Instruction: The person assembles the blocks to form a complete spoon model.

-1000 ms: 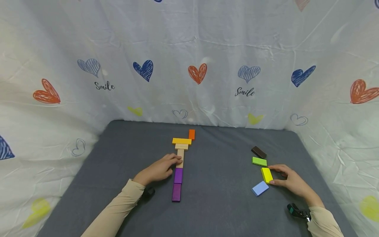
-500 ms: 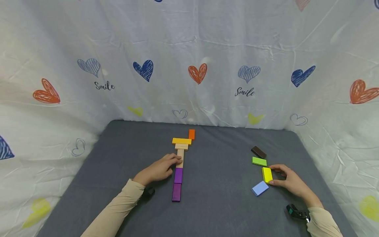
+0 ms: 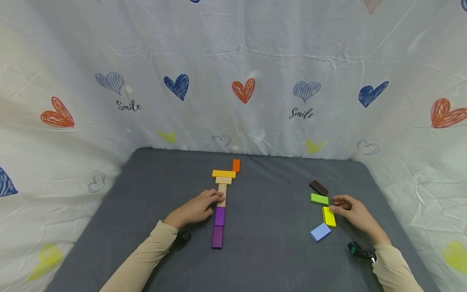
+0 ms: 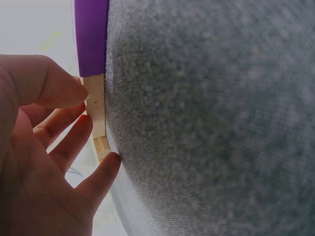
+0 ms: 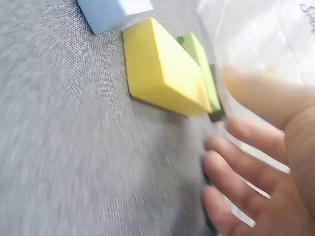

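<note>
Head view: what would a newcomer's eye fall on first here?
Probably the bright yellow block on the right of the grey surface, between a green block and a light blue block, with the right hand close by. Next, perhaps, the line of blocks left of centre, its purple blocks nearest the viewer and the left hand at its plain wooden block.

Even light fills the head view. Blur softens the right hand (image 5: 261, 172); glare whitens the light-blue block (image 5: 103, 14) beyond. Beside the left hand (image 4: 49, 142), the counter (image 4: 211, 123) is dim, blurred.
</note>
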Demonstrator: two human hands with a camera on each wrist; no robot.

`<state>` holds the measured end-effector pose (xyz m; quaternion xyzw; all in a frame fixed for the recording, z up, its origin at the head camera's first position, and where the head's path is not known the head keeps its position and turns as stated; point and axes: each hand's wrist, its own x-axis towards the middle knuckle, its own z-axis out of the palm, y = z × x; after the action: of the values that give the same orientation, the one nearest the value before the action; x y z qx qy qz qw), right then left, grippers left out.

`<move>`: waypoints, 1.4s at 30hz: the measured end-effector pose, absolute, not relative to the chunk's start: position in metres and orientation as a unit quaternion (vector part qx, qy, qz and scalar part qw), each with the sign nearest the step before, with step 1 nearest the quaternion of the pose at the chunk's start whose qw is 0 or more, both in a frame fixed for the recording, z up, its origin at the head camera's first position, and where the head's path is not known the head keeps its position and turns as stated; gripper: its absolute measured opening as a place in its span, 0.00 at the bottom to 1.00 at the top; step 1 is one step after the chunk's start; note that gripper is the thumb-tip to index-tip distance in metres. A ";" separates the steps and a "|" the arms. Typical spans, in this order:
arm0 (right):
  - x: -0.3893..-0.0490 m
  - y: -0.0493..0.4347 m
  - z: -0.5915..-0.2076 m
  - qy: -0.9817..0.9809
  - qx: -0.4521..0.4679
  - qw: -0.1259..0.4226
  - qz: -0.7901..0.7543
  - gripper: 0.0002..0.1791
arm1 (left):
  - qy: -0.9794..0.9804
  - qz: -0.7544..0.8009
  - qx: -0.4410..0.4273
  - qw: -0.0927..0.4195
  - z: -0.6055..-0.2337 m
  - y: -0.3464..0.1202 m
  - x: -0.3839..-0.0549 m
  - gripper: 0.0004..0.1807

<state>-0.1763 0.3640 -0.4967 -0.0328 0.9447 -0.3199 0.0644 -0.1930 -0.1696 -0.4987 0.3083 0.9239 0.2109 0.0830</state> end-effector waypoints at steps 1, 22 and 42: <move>-0.179 0.363 -0.498 0.945 -0.025 0.056 -0.322 0.33 | 0.924 0.210 0.308 0.084 -0.499 -0.170 -0.193 0.24; -0.220 0.350 -0.506 0.957 0.015 -0.023 -0.290 0.28 | 0.925 0.212 0.305 0.081 -0.499 -0.171 -0.194 0.23; -0.221 0.353 -0.515 0.949 0.004 -0.061 -0.308 0.27 | 0.924 0.211 0.307 0.083 -0.502 -0.172 -0.195 0.24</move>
<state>-0.2213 0.3534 -0.5153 0.0043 0.9494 -0.3081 -0.0611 -0.1947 -0.1722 -0.5021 0.3072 0.9243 0.2108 0.0826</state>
